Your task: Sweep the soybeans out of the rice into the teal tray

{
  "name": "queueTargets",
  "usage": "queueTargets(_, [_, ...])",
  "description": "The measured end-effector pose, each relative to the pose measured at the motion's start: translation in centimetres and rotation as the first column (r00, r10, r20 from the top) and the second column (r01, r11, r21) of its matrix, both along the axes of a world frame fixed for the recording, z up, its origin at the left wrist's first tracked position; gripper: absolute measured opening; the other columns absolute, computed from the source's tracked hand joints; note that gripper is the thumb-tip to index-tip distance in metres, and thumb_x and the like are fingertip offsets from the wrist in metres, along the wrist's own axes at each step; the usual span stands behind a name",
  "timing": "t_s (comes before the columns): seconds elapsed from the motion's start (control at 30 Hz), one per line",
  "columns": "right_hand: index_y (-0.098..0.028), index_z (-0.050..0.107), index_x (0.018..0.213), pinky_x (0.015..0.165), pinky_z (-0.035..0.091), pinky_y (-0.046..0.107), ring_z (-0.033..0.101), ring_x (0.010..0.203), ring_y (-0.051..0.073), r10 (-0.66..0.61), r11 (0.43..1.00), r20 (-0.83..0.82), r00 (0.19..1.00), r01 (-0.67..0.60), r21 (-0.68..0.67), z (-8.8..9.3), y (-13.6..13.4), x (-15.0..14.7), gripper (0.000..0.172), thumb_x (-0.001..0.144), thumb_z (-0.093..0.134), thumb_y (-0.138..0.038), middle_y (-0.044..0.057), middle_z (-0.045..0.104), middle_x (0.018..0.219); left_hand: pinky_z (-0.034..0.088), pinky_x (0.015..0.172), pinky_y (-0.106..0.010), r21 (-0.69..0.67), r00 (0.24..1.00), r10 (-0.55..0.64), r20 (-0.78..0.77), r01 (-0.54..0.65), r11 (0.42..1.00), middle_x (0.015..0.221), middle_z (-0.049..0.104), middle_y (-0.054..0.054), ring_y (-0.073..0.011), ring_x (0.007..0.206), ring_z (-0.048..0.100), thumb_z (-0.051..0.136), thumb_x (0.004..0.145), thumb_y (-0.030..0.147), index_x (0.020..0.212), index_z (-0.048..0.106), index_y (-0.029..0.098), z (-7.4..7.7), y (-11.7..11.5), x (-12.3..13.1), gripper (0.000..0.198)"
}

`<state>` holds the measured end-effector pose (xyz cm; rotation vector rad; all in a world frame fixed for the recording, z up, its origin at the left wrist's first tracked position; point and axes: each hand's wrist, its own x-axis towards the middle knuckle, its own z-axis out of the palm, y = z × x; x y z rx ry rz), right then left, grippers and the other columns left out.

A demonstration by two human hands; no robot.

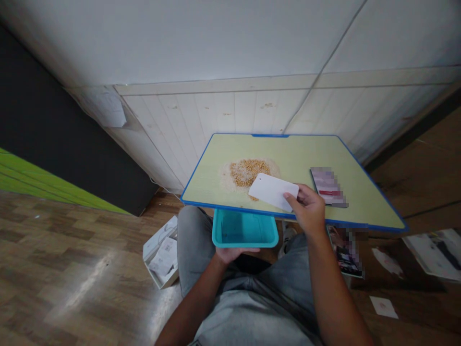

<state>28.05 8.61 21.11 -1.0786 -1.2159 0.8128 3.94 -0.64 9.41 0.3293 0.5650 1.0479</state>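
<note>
My right hand (308, 207) is closed on a white card (272, 191), which it holds flat over the near side of a pile of yellow beans mixed with white grains (248, 173) on the small table (360, 192). Below the table's front edge my left hand (234, 253) grips a teal plastic tray (245, 229) from underneath. The tray sits just under the edge, in front of the pile, and looks nearly bare inside.
A blurred booklet (328, 186) lies on the table right of the card. An open white box (163, 251) sits on the wooden floor to the left, with papers and magazines (432, 252) to the right. A white panelled wall (216, 110) stands behind the table.
</note>
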Motion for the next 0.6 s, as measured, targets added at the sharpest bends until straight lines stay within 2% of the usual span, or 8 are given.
queueTargets(0.1, [-0.020, 0.080, 0.096, 0.061, 0.055, 0.029, 0.075, 0.071, 0.021, 0.024, 1.000, 0.007, 1.000, -0.024, -0.002, 0.10, -0.05, -0.05, 0.031, 0.077, 0.086, -0.043, 0.004, 0.083, 0.084, 0.055, 0.102, -0.082, -0.029, 1.000, 0.008, 0.015, -0.007, 1.000, 0.161, 0.065, -0.007, -0.0535, 0.151, 0.053, 0.042, 0.088, 0.095, 0.136, 0.072, 0.038, 0.06, 0.03, -0.01, 0.080])
queueTargets(0.33, [-0.021, 0.080, 0.096, 0.061, 0.054, 0.028, 0.075, 0.074, 0.022, 0.038, 0.999, 0.006, 0.999, -0.038, -0.001, 0.29, -0.15, 0.05, 0.029, 0.079, 0.085, -0.043, 0.005, 0.084, 0.086, 0.057, 0.100, -0.080, -0.060, 1.000, 0.028, 0.002, -0.028, 0.998, 0.157, 0.069, -0.002, -0.0525, 0.151, 0.053, 0.031, 0.092, 0.093, 0.130, 0.075, 0.039, 0.10, 0.01, 0.10, 0.079])
queueTargets(0.6, [-0.020, 0.080, 0.097, 0.060, 0.052, 0.028, 0.072, 0.069, 0.020, 0.049, 0.999, 0.015, 0.999, -0.049, -0.009, 0.17, -0.13, 0.19, 0.030, 0.078, 0.085, -0.043, 0.004, 0.083, 0.083, 0.053, 0.103, -0.083, -0.040, 0.999, 0.016, -0.034, -0.017, 0.999, 0.155, 0.071, -0.006, -0.0566, 0.152, 0.049, 0.039, 0.087, 0.096, 0.133, 0.073, 0.038, 0.21, 0.03, 0.07, 0.082])
